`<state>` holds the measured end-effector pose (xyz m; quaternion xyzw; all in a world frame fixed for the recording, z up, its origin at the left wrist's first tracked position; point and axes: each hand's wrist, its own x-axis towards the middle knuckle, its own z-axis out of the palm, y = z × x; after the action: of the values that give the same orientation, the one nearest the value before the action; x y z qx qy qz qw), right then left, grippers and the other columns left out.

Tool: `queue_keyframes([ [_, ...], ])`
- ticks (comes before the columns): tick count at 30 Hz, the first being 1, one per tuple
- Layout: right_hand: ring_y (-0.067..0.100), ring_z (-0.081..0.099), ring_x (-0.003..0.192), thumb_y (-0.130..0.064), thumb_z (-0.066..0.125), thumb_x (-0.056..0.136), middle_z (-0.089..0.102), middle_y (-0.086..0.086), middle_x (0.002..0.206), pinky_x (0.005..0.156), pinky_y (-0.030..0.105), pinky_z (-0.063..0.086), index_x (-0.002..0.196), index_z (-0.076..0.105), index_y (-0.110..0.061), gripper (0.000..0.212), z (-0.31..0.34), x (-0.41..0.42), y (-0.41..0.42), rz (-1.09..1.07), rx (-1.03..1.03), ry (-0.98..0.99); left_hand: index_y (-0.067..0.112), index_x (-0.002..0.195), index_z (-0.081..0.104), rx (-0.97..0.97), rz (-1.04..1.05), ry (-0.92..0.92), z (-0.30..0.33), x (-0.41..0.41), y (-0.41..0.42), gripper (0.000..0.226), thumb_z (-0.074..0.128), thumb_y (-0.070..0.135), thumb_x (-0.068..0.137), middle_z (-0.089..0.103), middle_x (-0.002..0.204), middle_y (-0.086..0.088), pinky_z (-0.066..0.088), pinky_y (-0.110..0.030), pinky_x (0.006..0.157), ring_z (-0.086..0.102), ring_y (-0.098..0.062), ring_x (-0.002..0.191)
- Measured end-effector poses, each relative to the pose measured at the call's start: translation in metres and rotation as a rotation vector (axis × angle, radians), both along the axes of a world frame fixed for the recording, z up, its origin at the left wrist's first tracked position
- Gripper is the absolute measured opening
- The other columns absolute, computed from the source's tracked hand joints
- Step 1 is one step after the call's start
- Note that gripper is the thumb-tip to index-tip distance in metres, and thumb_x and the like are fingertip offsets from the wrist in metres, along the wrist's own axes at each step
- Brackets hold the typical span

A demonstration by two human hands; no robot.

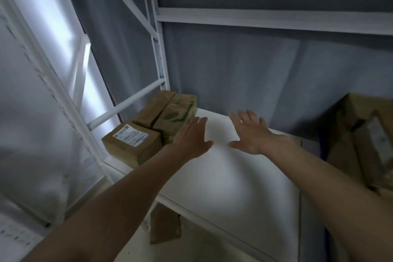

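Both my arms reach forward over a white shelf board (234, 187). My left hand (192, 137) is flat with straight fingers, right beside a brown box with green print (177, 114); whether it touches the box I cannot tell. My right hand (249, 132) hovers open with spread fingers over the bare shelf, holding nothing. A cardboard box with a white shipping label (133, 143) sits at the shelf's left front corner. Another brown box (154, 107) stands behind it.
White metal rack uprights and cross bars (158, 49) frame the shelf on the left and above. A grey curtain hangs behind. Large cardboard boxes (359, 140) stand at the right. Another brown box (164, 225) sits on the level below.
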<state>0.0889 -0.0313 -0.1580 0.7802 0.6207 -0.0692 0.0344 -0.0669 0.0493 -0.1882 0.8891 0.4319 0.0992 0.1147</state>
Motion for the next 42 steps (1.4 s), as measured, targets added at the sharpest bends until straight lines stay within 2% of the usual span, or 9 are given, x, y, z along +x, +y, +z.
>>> queue_keyframes([
  [5, 0.030, -0.012, 0.146, -0.048, 0.054, 0.092, -0.009, 0.006, 0.160, 0.117, 0.051, 0.003, 0.151, -0.013, -0.021, 0.093, -0.017, -0.033, 0.029, 0.057, -0.045, 0.032, 0.017, 0.151, 0.016, -0.022, 0.091, -0.020, -0.007, -0.039, 0.019, 0.084, 0.065, 0.038, 0.086, 0.029, 0.153, -0.008, 0.028, -0.038, 0.111, 0.028, -0.028, 0.140],
  [11, 0.029, -0.013, 0.146, -0.047, 0.055, 0.091, -0.011, 0.005, 0.160, 0.117, 0.050, 0.003, 0.152, -0.015, -0.021, 0.095, -0.038, -0.074, 0.063, 0.115, -0.106, 0.093, 0.020, 0.131, 0.038, -0.103, 0.212, -0.101, -0.029, -0.089, 0.055, 0.057, 0.067, 0.031, 0.082, 0.051, 0.131, -0.005, 0.046, -0.045, 0.098, 0.049, -0.026, 0.122],
  [16, 0.029, -0.013, 0.146, -0.047, 0.055, 0.092, -0.012, 0.006, 0.160, 0.118, 0.049, 0.005, 0.151, -0.016, -0.019, 0.097, -0.058, -0.107, 0.092, 0.157, -0.159, 0.153, 0.014, 0.147, 0.026, -0.154, 0.343, -0.104, -0.047, -0.130, 0.091, 0.073, 0.066, 0.027, 0.087, 0.040, 0.145, -0.012, 0.035, -0.044, 0.107, 0.036, -0.031, 0.135],
  [22, 0.028, -0.010, 0.146, -0.048, 0.053, 0.092, -0.013, 0.006, 0.160, 0.118, 0.048, 0.007, 0.150, -0.017, -0.015, 0.096, -0.085, -0.139, 0.123, 0.183, -0.226, 0.233, 0.011, 0.149, 0.022, -0.206, 0.465, -0.126, -0.074, -0.169, 0.136, 0.085, 0.071, 0.034, 0.083, 0.029, 0.152, -0.013, 0.031, -0.047, 0.111, 0.025, -0.031, 0.140],
  [26, 0.025, -0.007, 0.147, -0.048, 0.053, 0.092, -0.011, 0.005, 0.160, 0.119, 0.043, 0.011, 0.150, -0.015, -0.013, 0.096, -0.105, -0.153, 0.140, 0.155, -0.253, 0.366, 0.014, 0.145, 0.029, -0.204, 0.559, -0.132, -0.091, -0.185, 0.160, 0.085, 0.073, 0.042, 0.078, 0.033, 0.146, -0.011, 0.035, -0.047, 0.109, 0.027, -0.030, 0.136],
  [30, 0.021, 0.001, 0.148, -0.044, 0.055, 0.093, -0.004, 0.005, 0.161, 0.118, 0.033, 0.011, 0.151, -0.010, -0.011, 0.094, -0.123, -0.166, 0.152, 0.095, -0.269, 0.600, 0.012, 0.142, 0.033, -0.242, 0.586, -0.150, -0.105, -0.195, 0.178, 0.085, 0.074, 0.045, 0.076, 0.037, 0.141, -0.012, 0.036, -0.046, 0.108, 0.028, -0.029, 0.134],
  [34, 0.019, 0.013, 0.146, -0.041, 0.060, 0.090, 0.006, 0.002, 0.160, 0.113, 0.028, 0.020, 0.152, -0.011, -0.017, 0.097, -0.136, -0.173, 0.162, 0.011, -0.272, 0.785, 0.012, 0.139, 0.038, -0.237, 0.601, -0.178, -0.109, -0.200, 0.192, 0.083, 0.076, 0.046, 0.074, 0.044, 0.134, -0.010, 0.037, -0.045, 0.105, 0.033, -0.028, 0.130],
  [38, 0.017, 0.020, 0.144, -0.037, 0.061, 0.090, 0.015, 0.000, 0.159, 0.106, 0.022, 0.024, 0.153, -0.008, -0.019, 0.095, -0.143, -0.174, 0.169, -0.054, -0.275, 0.887, 0.015, 0.136, 0.044, -0.202, 0.589, -0.165, -0.114, -0.202, 0.199, 0.079, 0.075, 0.048, 0.073, 0.051, 0.127, -0.007, 0.044, -0.044, 0.100, 0.041, -0.026, 0.125],
  [42, 0.016, 0.025, 0.142, -0.034, 0.064, 0.089, 0.022, 0.000, 0.157, 0.105, 0.021, 0.025, 0.153, -0.002, -0.019, 0.094, -0.151, -0.174, 0.175, -0.094, -0.277, 0.950, 0.012, 0.139, 0.040, -0.181, 0.638, -0.050, -0.113, -0.200, 0.202, 0.079, 0.070, 0.053, 0.078, 0.050, 0.131, -0.012, 0.037, -0.045, 0.103, 0.038, -0.033, 0.128],
])
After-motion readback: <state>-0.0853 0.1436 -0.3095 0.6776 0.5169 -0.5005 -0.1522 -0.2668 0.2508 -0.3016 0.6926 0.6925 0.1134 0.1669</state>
